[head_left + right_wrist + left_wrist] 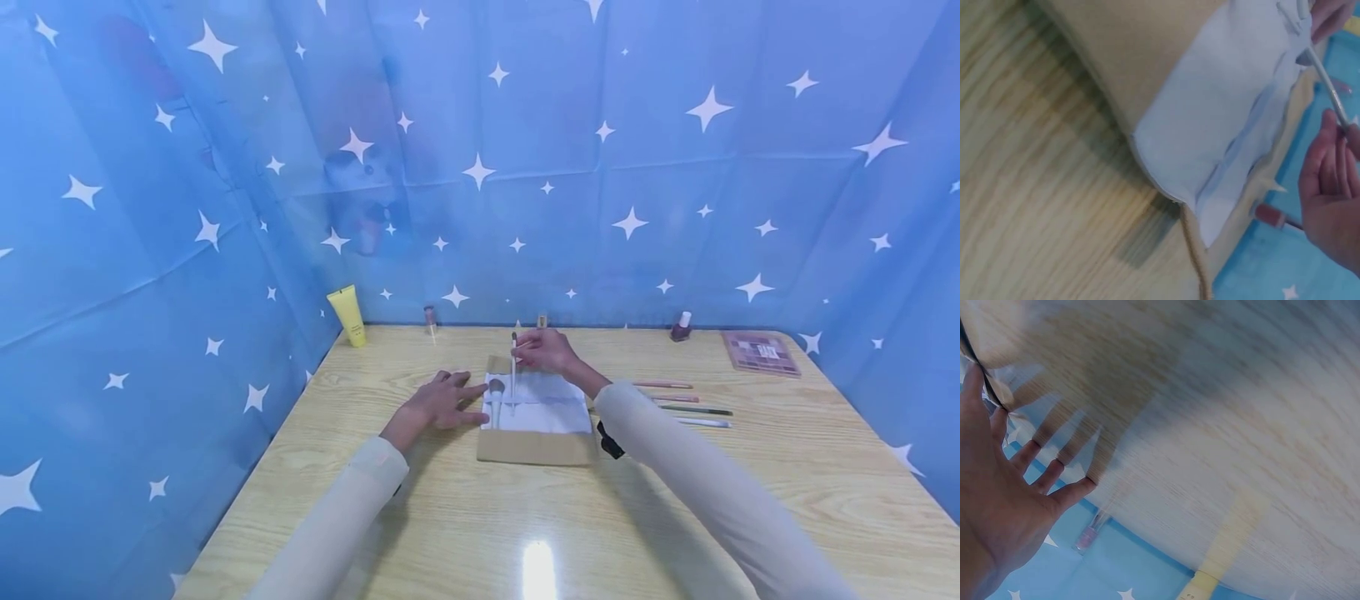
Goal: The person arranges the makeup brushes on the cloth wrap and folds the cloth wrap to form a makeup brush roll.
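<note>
A tan fabric brush case (536, 448) with white lining lies unfolded on the table. In it, at the left side, sits a makeup brush with a fluffy grey head (496, 388). My right hand (551, 352) pinches a slim makeup brush (513, 375) near its top, upright over the lining; the right wrist view shows its pale handle (1329, 81) slanting down from the fingertips. My left hand (444, 402) lies at the case's left edge, fingers spread. The left wrist view has that hand's fingertips (1091, 482) on the table.
Several more brushes, one with a green handle (697, 410), lie right of the case, partly behind the right sleeve. Along the back stand a yellow tube (348, 317), a small lip gloss tube (431, 320) and a nail polish bottle (681, 327). A palette (761, 354) lies back right.
</note>
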Tool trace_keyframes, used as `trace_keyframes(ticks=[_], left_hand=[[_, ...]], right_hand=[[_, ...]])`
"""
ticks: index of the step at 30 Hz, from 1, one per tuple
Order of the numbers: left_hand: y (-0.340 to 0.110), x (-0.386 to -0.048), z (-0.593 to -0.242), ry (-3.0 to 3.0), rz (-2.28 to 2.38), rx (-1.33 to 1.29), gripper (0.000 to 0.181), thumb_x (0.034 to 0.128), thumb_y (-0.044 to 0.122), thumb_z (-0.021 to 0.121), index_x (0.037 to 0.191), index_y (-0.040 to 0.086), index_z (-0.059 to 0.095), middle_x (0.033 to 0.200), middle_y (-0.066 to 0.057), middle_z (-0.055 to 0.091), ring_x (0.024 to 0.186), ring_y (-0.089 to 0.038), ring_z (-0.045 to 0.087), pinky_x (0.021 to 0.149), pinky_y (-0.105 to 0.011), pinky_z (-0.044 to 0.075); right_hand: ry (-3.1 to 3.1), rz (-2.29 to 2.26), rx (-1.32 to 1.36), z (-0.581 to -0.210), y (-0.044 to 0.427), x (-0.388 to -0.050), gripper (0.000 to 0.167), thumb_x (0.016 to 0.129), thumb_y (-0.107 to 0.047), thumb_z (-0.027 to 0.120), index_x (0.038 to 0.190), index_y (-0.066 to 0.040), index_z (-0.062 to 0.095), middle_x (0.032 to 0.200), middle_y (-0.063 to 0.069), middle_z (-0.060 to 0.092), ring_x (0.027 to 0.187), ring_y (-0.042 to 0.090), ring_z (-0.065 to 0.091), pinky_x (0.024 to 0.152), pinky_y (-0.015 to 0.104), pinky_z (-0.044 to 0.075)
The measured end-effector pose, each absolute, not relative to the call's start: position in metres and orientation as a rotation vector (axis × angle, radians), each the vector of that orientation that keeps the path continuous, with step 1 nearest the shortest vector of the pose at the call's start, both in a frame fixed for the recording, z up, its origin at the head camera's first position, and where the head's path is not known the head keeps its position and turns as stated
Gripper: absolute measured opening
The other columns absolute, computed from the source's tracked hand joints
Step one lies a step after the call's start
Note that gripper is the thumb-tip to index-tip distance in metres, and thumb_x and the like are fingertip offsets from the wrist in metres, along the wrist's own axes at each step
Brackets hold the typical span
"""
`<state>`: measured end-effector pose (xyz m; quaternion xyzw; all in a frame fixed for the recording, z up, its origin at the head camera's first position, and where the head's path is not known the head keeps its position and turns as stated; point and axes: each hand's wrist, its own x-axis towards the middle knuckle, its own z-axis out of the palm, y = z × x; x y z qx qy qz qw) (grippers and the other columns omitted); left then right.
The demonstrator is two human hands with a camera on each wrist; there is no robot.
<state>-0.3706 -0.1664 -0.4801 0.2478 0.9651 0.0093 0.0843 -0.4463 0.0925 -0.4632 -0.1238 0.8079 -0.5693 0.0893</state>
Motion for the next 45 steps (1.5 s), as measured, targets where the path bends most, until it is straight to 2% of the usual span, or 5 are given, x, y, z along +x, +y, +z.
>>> trace_keyframes(ticks=[11, 21, 32, 41, 45], left_hand=[[-0.166, -0.369, -0.477, 2.874, 0.058, 0.733, 0.073, 0.0995, 0.072, 0.047, 0.162, 0.035, 0.037, 0.17, -0.013, 0.028, 0.152, -0.044, 0.029, 0.115, -0.062, 0.037], [-0.168, -0.37, -0.479, 2.878, 0.057, 0.726, 0.075, 0.0979, 0.076, 0.044, 0.162, 0.039, 0.035, 0.17, -0.011, 0.026, 0.153, -0.041, 0.027, 0.117, -0.06, 0.034], [-0.167, -0.37, -0.481, 2.881, 0.066, 0.733, 0.075, 0.0983, 0.075, 0.044, 0.162, 0.037, 0.036, 0.171, -0.011, 0.026, 0.153, -0.041, 0.027, 0.117, -0.061, 0.035], [-0.167, -0.37, -0.482, 2.879, 0.067, 0.725, 0.075, 0.0978, 0.076, 0.043, 0.162, 0.039, 0.035, 0.171, -0.01, 0.025, 0.153, -0.04, 0.027, 0.116, -0.062, 0.036], [-0.168, -0.37, -0.483, 2.879, 0.076, 0.721, 0.074, 0.0982, 0.075, 0.045, 0.162, 0.038, 0.036, 0.171, -0.011, 0.026, 0.153, -0.04, 0.028, 0.116, -0.061, 0.036]], right_hand=[[2.504, -1.502, -0.338, -0.471, 0.094, -0.431, 0.025, 0.098, -0.015, 0.075, 0.113, 0.005, 0.074, 0.093, 0.017, 0.079, 0.076, 0.024, 0.078, 0.065, 0.03, 0.061], [2.579, -1.32, -0.366, -0.486, 0.095, -0.425, 0.027, 0.094, -0.025, 0.08, 0.111, -0.005, 0.078, 0.08, 0.002, 0.075, 0.061, 0.009, 0.065, 0.054, 0.019, 0.046], [2.609, -1.266, -0.429, -0.491, 0.095, -0.412, 0.024, 0.095, -0.025, 0.077, 0.11, -0.006, 0.078, 0.072, -0.003, 0.065, 0.057, 0.006, 0.052, 0.052, 0.02, 0.04], [2.637, -1.21, -0.646, -0.498, 0.103, -0.409, 0.024, 0.097, -0.026, 0.076, 0.108, -0.004, 0.078, 0.082, -0.001, 0.073, 0.066, 0.007, 0.059, 0.06, 0.023, 0.048], [2.655, -1.191, -0.745, -0.499, 0.105, -0.408, 0.02, 0.097, -0.023, 0.075, 0.104, -0.004, 0.079, 0.083, 0.0, 0.074, 0.068, 0.006, 0.058, 0.062, 0.022, 0.047]])
